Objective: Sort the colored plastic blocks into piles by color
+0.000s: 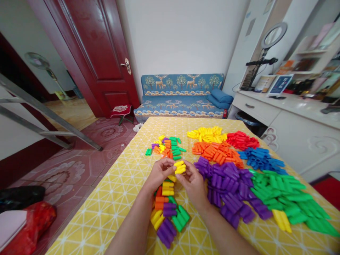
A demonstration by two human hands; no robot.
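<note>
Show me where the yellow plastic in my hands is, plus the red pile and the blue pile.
Yellow plastic (pixel 180 168): head view, on its middle.
Red pile (pixel 242 140): head view, middle of the heap.
Blue pile (pixel 260 159): head view, middle of the heap.

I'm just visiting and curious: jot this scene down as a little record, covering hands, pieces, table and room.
Left hand: fingertips on small yellow pieces
Right hand: fingertips on the same pieces, opposite side
Colour piles, toward the right: yellow pile, red pile, orange pile, blue pile, purple pile, green pile
Mixed colours: far group beyond the hands; near group between the forearms
Surface: table with yellow, white-lined cloth
Background: blue deer-patterned sofa, dark red door
</note>
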